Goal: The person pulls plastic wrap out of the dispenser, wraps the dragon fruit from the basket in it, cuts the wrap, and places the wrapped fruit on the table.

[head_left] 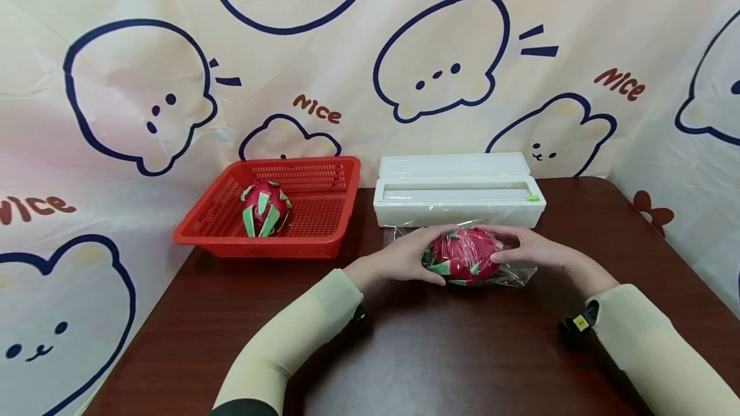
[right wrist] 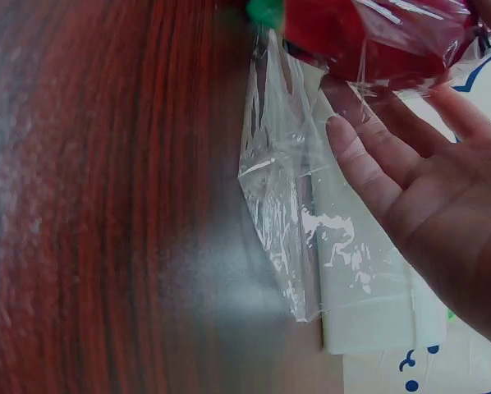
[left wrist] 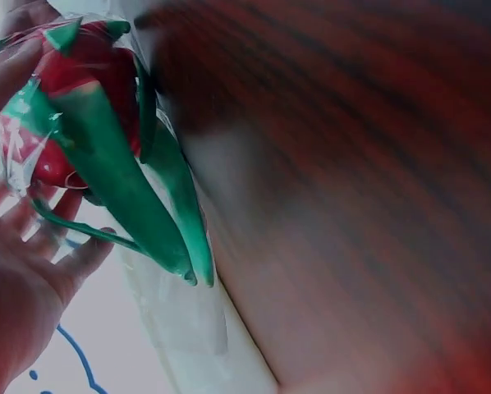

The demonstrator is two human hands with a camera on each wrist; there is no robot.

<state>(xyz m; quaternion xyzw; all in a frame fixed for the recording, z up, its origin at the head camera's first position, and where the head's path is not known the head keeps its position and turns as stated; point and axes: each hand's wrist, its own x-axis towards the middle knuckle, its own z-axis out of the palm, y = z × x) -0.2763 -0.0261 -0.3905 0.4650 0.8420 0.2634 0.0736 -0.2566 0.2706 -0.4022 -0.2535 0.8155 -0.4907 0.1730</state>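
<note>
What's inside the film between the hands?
A red dragon fruit with green scales. In the head view, the left hand and right hand partly cover its ends; those spots are hidden.

We face a pale, creased sheet [head_left: 358, 76] hanging across the far side and continuing along the right, printed with dark-blue bear outlines [head_left: 442, 60] and reddish-brown "Nice" lettering [head_left: 317, 109]. Before it we see a dark reddish-brown, wood-grained table [head_left: 451, 345] with a rounded far right corner; soft light gleams on its near surface.
</note>
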